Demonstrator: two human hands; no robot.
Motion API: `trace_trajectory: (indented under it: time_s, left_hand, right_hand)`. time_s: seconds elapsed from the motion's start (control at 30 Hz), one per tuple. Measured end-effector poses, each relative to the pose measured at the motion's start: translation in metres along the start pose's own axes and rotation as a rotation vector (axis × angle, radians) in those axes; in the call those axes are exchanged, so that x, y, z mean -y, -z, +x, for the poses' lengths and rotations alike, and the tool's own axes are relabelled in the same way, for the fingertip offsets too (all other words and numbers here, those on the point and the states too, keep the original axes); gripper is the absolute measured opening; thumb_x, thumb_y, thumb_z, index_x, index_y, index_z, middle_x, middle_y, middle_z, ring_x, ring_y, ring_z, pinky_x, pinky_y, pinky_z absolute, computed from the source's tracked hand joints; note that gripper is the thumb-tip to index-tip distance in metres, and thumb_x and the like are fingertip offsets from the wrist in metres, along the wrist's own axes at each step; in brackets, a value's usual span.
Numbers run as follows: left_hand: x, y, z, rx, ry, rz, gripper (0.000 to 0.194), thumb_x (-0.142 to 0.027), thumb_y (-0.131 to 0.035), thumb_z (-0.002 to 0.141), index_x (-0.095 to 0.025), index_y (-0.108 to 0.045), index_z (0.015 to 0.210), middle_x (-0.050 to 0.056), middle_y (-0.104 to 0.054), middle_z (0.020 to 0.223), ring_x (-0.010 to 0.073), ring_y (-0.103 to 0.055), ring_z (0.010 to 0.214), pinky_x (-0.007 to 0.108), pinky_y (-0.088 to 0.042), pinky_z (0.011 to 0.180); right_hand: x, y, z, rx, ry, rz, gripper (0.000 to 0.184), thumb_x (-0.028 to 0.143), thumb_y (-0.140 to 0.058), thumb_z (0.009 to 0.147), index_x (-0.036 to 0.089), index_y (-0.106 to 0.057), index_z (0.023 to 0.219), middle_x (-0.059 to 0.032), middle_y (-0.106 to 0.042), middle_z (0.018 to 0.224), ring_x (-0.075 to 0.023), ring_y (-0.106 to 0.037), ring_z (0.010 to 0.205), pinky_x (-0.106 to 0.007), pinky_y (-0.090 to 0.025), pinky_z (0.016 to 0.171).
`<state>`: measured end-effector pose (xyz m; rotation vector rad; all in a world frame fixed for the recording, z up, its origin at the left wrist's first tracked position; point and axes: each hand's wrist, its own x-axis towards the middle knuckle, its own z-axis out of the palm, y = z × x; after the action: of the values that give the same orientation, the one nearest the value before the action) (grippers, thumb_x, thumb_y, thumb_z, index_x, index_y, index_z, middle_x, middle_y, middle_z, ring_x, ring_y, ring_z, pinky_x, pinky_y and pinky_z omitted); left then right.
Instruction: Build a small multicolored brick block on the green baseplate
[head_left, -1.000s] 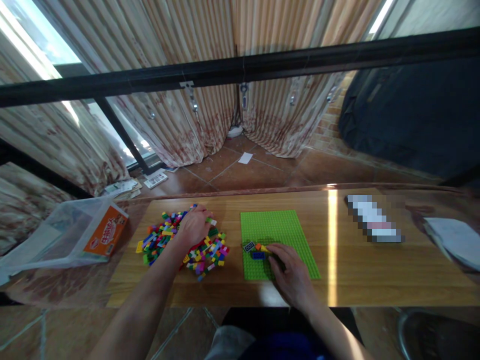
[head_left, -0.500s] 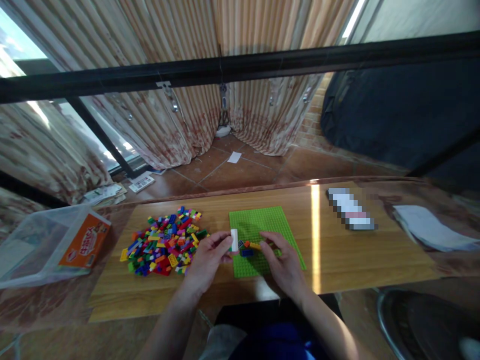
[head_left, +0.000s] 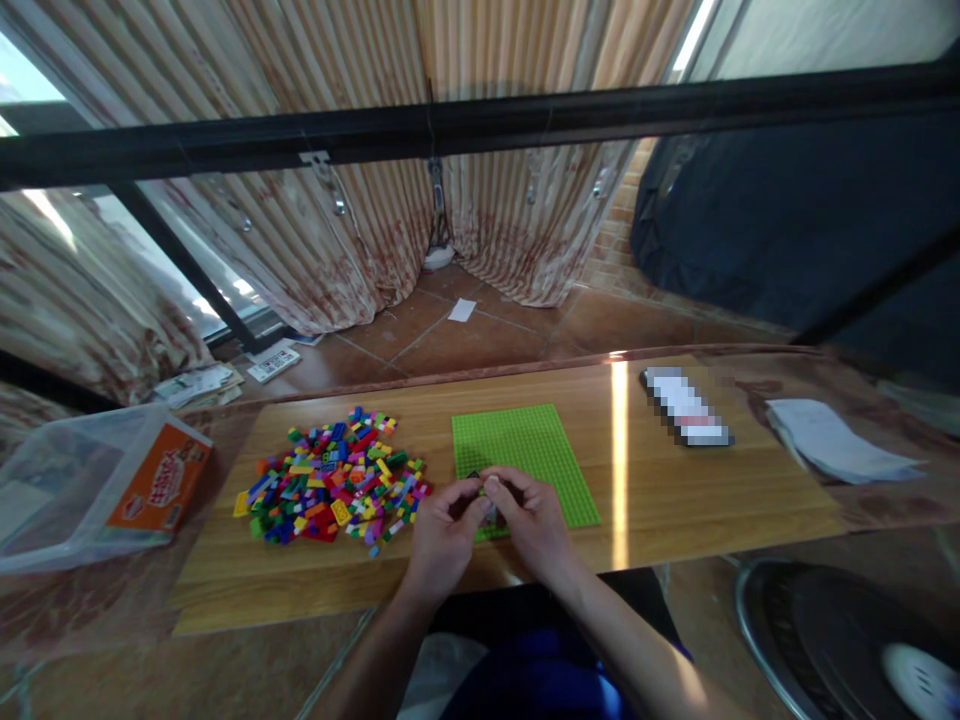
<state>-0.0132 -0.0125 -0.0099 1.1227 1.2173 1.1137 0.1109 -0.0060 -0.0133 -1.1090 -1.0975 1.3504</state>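
Over the front left part of a green studded baseplate (head_left: 517, 440), my two hands meet with fingertips pinched together. My left hand (head_left: 444, 525) is closed on small building bricks (head_left: 491, 490), mostly covered by the fingers. From the right, my right hand (head_left: 538, 520) is closed against the same bricks, thumb and forefinger pressed in. A dark bit (head_left: 472, 475) shows just above the left fingertips. Left of my hands lies a loose heap of coloured building bricks (head_left: 337, 480). Whatever lies on the baseplate under my hands is hidden.
The wooden tabletop (head_left: 315, 585) carries a phone with a blurred screen (head_left: 686, 408) at the right. Beyond it are white papers (head_left: 840, 440). A clear plastic bin (head_left: 60, 490) with an orange label stands at far left. A round dark stool (head_left: 847, 640) is at lower right.
My hands have come together; before, they were apart, with a white brick in my left fingers. The blue, yellow and orange bricks seen between them are now hidden. The view has shifted slightly.
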Motion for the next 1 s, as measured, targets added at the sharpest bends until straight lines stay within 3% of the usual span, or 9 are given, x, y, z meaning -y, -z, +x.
trace_trajectory:
  time_s: [0.2, 0.37, 0.47, 0.57, 0.67, 0.83, 1.0]
  left_hand:
    - [0.001, 0.007, 0.000, -0.173, 0.145, -0.295, 0.033, -0.038, -0.080, 0.064, -0.016, -0.073, 0.088, 0.004, -0.072, 0.083, 0.0154, -0.066, 0.072, 0.030, -0.056, 0.071]
    - [0.005, 0.015, 0.005, -0.151, 0.180, -0.398, 0.038, -0.040, -0.078, 0.067, -0.015, -0.071, 0.095, 0.006, -0.072, 0.091, 0.0147, -0.068, 0.077, 0.031, -0.056, 0.079]
    - [0.014, 0.024, 0.008, -0.179, 0.114, -0.208, 0.038, -0.039, -0.072, 0.074, -0.016, -0.069, 0.104, 0.005, -0.072, 0.093, 0.0166, -0.069, 0.082, 0.034, -0.056, 0.082]
    - [0.023, 0.034, 0.009, -0.213, -0.050, 0.209, 0.032, -0.033, -0.064, 0.080, -0.019, -0.068, 0.109, 0.006, -0.071, 0.098, 0.0198, -0.068, 0.090, 0.038, -0.055, 0.087]
    - [0.027, 0.040, 0.008, -0.190, -0.240, 0.570, 0.026, -0.025, -0.057, 0.085, -0.021, -0.068, 0.109, 0.007, -0.070, 0.106, 0.0213, -0.065, 0.100, 0.040, -0.051, 0.094]
    - [0.031, 0.044, 0.005, -0.214, -0.355, 0.846, 0.027, -0.021, -0.048, 0.090, -0.021, -0.065, 0.112, 0.009, -0.069, 0.110, 0.0220, -0.063, 0.106, 0.040, -0.052, 0.095]
    - [0.038, 0.052, -0.003, -0.296, -0.393, 0.966, 0.029, -0.022, -0.048, 0.091, -0.020, -0.062, 0.116, 0.010, -0.066, 0.115, 0.0230, -0.062, 0.110, 0.040, -0.052, 0.096]
  right_hand:
    - [-0.002, 0.002, 0.004, -0.133, -0.028, 0.087, 0.032, 0.049, -0.062, 0.082, 0.018, -0.068, 0.082, 0.0001, -0.062, 0.063, -0.0100, -0.053, 0.050, -0.023, -0.047, 0.048]
    - [-0.003, 0.007, 0.003, -0.131, -0.024, 0.126, 0.033, 0.048, -0.068, 0.078, 0.019, -0.069, 0.092, -0.0030, -0.068, 0.075, -0.0132, -0.060, 0.061, -0.028, -0.054, 0.055]
    - [-0.006, 0.018, 0.005, -0.177, -0.003, 0.096, 0.031, 0.045, -0.069, 0.076, 0.020, -0.069, 0.095, -0.0030, -0.069, 0.078, -0.0135, -0.061, 0.064, -0.029, -0.055, 0.057]
    - [-0.009, 0.031, 0.007, -0.227, 0.044, 0.027, 0.029, 0.042, -0.069, 0.077, 0.020, -0.068, 0.096, -0.0032, -0.069, 0.080, -0.0134, -0.061, 0.066, -0.029, -0.054, 0.060]
    - [-0.011, 0.032, 0.006, -0.195, 0.074, -0.069, 0.028, 0.041, -0.065, 0.080, 0.020, -0.066, 0.099, -0.0034, -0.069, 0.080, -0.0145, -0.063, 0.068, -0.029, -0.054, 0.061]
    - [-0.013, 0.007, 0.006, 0.026, 0.060, -0.288, 0.027, 0.036, -0.058, 0.085, 0.020, -0.065, 0.107, -0.0039, -0.072, 0.082, -0.0158, -0.066, 0.070, -0.029, -0.053, 0.064]
    - [-0.008, -0.020, 0.022, 0.116, 0.172, -0.697, 0.022, 0.029, -0.057, 0.086, 0.020, -0.066, 0.104, -0.0037, -0.071, 0.078, -0.0162, -0.064, 0.066, -0.028, -0.047, 0.064]
